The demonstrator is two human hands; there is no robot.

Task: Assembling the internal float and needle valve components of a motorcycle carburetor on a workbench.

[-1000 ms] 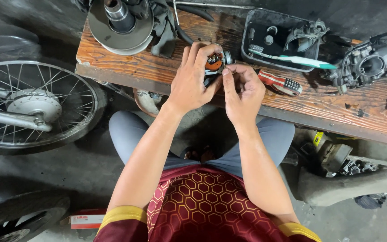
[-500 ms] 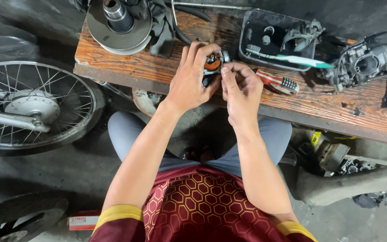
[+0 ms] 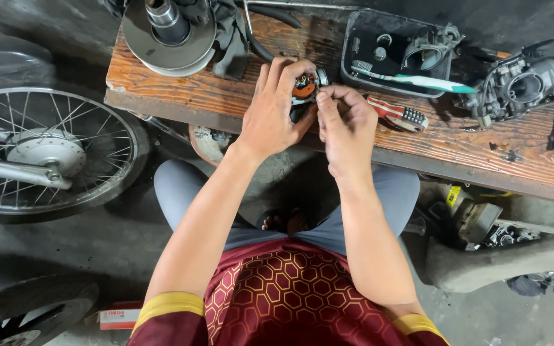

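Note:
Over the wooden bench (image 3: 181, 96), my left hand (image 3: 274, 112) holds a small round part (image 3: 304, 86) with an orange middle and a metal rim. My right hand (image 3: 347, 125) pinches the same part from the right with thumb and fingertips. Both hands hide most of the part. A red-handled tool with a black ribbed end (image 3: 395, 114) lies on the bench just right of my right hand.
A black tray (image 3: 354, 57) holds small metal parts, with a green and white toothbrush (image 3: 418, 80) across it. A carburetor (image 3: 524, 83) sits far right, a round metal pulley (image 3: 168, 29) at the back left. A spoked wheel (image 3: 46, 150) lies on the floor left.
Both hands stay on the small part. My right hand's fingers have shifted slightly on it.

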